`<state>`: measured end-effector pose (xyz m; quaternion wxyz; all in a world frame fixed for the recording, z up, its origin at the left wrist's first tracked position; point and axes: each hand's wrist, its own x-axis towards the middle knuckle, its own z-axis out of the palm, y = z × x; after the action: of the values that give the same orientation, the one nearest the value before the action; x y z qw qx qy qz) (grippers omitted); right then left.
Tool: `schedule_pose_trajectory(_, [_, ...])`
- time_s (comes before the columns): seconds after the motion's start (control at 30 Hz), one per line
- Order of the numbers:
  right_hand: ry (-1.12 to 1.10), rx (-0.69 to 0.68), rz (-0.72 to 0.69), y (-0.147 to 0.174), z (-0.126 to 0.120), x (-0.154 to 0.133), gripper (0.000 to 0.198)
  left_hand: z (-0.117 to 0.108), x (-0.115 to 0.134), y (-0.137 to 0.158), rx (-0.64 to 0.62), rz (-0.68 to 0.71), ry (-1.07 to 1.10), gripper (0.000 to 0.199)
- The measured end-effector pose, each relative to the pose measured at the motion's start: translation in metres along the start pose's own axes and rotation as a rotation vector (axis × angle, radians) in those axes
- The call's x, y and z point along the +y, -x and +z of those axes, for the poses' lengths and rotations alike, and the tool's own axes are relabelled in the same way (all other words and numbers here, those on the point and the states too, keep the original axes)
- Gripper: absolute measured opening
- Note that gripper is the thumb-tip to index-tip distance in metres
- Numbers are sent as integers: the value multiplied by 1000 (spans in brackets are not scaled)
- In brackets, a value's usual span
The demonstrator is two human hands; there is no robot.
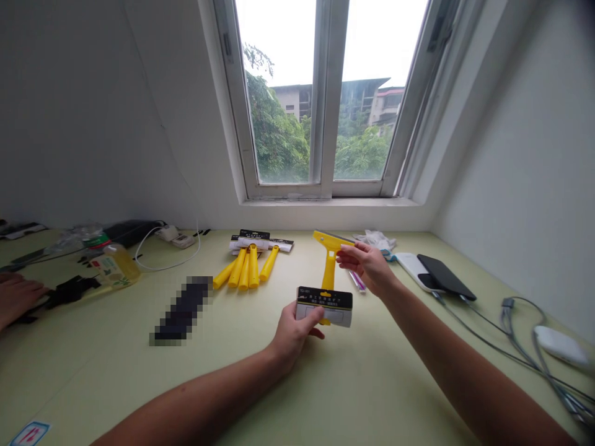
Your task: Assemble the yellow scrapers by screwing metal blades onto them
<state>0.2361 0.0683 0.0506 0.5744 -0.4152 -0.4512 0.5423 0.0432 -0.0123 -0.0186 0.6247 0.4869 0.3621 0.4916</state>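
A yellow scraper is held upright over the table, its wide blade head at the top. The fingers of my right hand pinch the right end of that head. Lower down, my left hand grips a black-and-white printed card, thumb across its front. The card lies in front of the scraper's handle, and a bit of yellow shows below it. Whether my left fingers also press on the handle behind the card is hidden. Further back lie several yellow scrapers with similar black-and-white cards over their heads.
A dark pixelated patch covers something left of the scrapers. To the right are a black phone, a white device and grey cables. A bottle of yellow liquid and another person's hand are at left.
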Motion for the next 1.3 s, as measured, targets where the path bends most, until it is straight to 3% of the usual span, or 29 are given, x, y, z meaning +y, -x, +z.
schedule_pose_trajectory(0.27, [30,-25,-23,2,5,3,24,-4,1,-7,-139,6,-98,45])
schedule_pose_trajectory(0.5, [77,-18,-103,1,6,5,26,-11,1,-15,-191,-133,-130,86])
schedule_pose_trajectory(0.63, [150,-22,-156,4,9,6,27,-16,3,-16,-296,-175,-177,99])
schedule_pose_trajectory(0.7, [242,-41,-216,10,16,5,28,-18,4,-16,-338,-175,-227,98])
schedule_pose_trajectory(0.87, [441,-131,-327,27,38,0,27,-19,2,-15,-415,-1,-282,83])
schedule_pose_trajectory(1.0, [260,-41,-241,21,34,0,28,-22,5,-16,-423,-2,-267,76])
schedule_pose_trajectory(1.1, [123,76,-143,9,22,3,25,-22,8,-14,-396,98,-373,78])
schedule_pose_trajectory(1.2, [39,140,-148,0,12,0,20,-21,7,-11,-396,146,-442,80])
schedule_pose_trajectory(1.3, [-28,165,-212,-2,6,-12,18,-23,5,-15,-380,136,-484,70])
